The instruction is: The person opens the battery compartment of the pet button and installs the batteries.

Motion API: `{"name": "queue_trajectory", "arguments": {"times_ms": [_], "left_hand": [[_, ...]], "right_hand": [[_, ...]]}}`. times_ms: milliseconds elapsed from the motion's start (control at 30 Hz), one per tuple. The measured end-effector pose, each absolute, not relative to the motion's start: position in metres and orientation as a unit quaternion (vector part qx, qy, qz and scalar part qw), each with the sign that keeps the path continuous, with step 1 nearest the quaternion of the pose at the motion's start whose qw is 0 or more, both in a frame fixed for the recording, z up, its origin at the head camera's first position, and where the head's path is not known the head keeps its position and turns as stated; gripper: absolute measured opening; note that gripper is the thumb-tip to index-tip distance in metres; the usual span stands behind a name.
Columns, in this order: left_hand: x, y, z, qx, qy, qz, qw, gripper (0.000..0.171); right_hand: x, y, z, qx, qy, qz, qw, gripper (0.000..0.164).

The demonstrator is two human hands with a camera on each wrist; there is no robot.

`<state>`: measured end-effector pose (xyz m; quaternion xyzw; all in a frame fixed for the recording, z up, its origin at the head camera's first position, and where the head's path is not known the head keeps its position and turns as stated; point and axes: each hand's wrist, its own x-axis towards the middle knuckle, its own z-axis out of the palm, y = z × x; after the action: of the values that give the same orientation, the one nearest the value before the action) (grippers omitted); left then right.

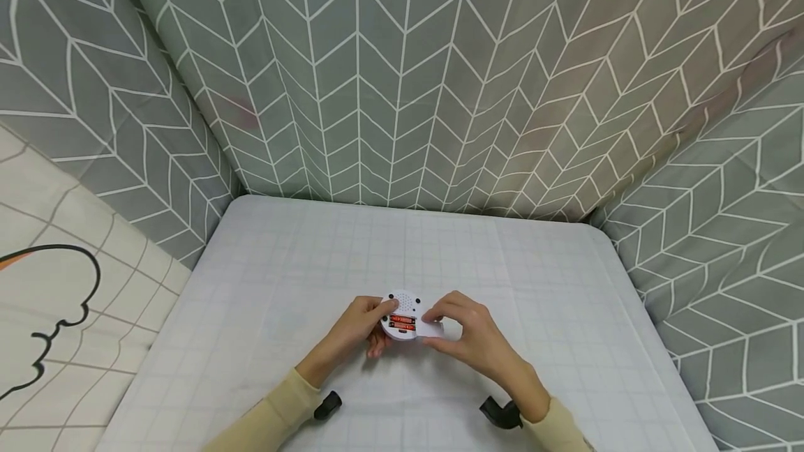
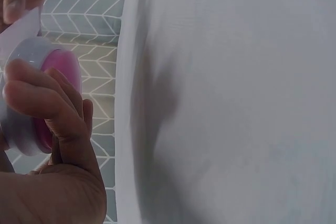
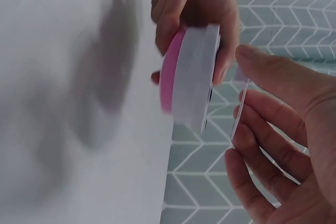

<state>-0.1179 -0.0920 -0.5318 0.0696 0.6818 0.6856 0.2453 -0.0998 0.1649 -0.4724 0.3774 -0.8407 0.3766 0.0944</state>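
Note:
A round white device (image 1: 402, 296) with speaker holes and small dark feet faces up in the head view. Two red batteries (image 1: 403, 323) lie in its uncovered compartment. Its other face is a pink dome (image 3: 172, 72), visible from both wrists. My left hand (image 1: 359, 323) grips the device at its left side, thumb on the speaker face and fingers round the pink side. Between thumb and fingers, my right hand (image 1: 467, 333) pinches a thin white battery cover (image 1: 430, 328). In the right wrist view this cover stands edge-on beside the device, with a gap between them.
Under the hands is a table with a white cloth (image 1: 283, 257). Grey curtains (image 1: 389, 89) with a white chevron pattern hang behind it and at the sides. Black straps, including one (image 1: 500, 412) by the right wrist, sit at both forearms.

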Motion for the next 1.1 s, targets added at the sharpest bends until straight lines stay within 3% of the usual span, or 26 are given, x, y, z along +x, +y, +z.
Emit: {"name": "queue_trajectory", "arguments": {"times_ms": [467, 1100], "left_hand": [[-0.115, -0.089, -0.534, 0.085, 0.661, 0.703, 0.249, 0.045], [-0.115, -0.091, -0.530, 0.096, 0.670, 0.696, 0.242, 0.043]], "right_hand": [[-0.103, 0.138, -0.475, 0.392, -0.842, 0.358, 0.093, 0.029], [-0.100, 0.149, -0.478, 0.357, -0.858, 0.360, 0.086, 0.029]]}}
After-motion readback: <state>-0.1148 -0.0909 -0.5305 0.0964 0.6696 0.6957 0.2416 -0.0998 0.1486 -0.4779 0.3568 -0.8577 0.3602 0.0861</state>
